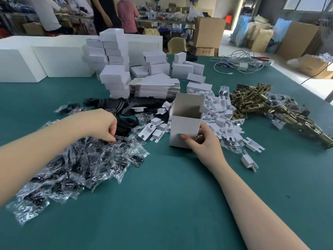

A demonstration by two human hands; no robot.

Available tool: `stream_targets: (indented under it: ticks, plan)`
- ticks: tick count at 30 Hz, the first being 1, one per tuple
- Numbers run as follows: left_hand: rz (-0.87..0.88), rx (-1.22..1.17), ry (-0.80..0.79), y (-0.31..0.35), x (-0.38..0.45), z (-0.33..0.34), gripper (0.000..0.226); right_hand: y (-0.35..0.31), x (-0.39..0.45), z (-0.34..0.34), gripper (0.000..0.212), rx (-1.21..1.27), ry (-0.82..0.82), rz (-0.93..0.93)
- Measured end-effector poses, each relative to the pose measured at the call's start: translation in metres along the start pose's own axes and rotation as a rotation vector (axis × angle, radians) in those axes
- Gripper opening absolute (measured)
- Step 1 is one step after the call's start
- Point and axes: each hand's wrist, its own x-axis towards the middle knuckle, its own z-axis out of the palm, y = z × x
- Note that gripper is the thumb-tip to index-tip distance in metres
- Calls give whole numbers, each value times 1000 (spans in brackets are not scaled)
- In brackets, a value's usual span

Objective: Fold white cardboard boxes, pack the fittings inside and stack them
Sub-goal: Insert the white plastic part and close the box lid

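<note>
Your right hand (200,141) grips the open white box (185,123), upright on the bench (171,204): thin card, light, crushes easily, so hold low by the corners. Your left hand (102,125) pinches a slippery bagged fitting (119,139) from the heap; take the bag's bulk.

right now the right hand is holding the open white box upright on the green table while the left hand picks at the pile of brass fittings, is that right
Not quite. The head view shows the left hand pinching at the pile of clear plastic packets, not the brass fittings, which lie untouched on the far right. The rest holds: the right hand holds the open white box upright on the green table.
</note>
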Motion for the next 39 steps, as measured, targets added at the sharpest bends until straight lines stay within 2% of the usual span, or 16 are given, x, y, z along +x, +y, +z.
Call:
stream_targets:
  ticks: [3, 6, 9, 13, 15, 18, 20, 23, 25, 27, 30, 32, 36, 39]
  plan:
    - [10, -108, -20, -2, -2, -7, 11, -1, 0, -1, 38, 7, -3, 1]
    - [6, -261, 46, -9, 0, -12, 15, -1, 0, -1, 39, 7, -3, -3]
    - [-21, -645, 95, -12, 2, -13, 24, 0, 0, -1, 39, 9, -5, -2]
    - [-21, -1394, -153, -8, -2, -15, 31, 0, -1, -1, 42, 20, -1, 5]
    - [-21, -1697, -223, -5, -1, -16, 34, -1, -1, 0, 41, 26, -1, 4]
    - [-77, -1909, -186, 7, 1, -20, 33, -1, 0, 0, 43, 20, -2, 15]
    - [-33, -1962, -102, 17, 3, -26, 33, -1, 0, 1, 42, 18, -3, 15]
    - [130, -1872, 125, 37, 5, -38, 45, -1, 0, 0, 39, 21, -4, 12]
    - [283, -1670, 364, 59, 6, -46, 46, -2, -1, 1, 39, 21, -2, 10]
    - [425, -1357, 566, 81, 7, -53, 43, -2, -1, 1, 37, 25, 2, 0]
    - [583, -790, 760, 105, 12, -61, 32, -2, -1, 2, 35, 24, 1, -3]
    - [651, -624, 826, 114, 15, -65, 28, -1, -1, 2, 35, 29, -1, 2]
    - [716, -577, 942, 128, 17, -64, 26, 0, -1, 2, 38, 32, 2, 5]
    - [701, -541, 840, 131, 21, -56, 26, -1, 0, 1, 40, 19, -3, 15]
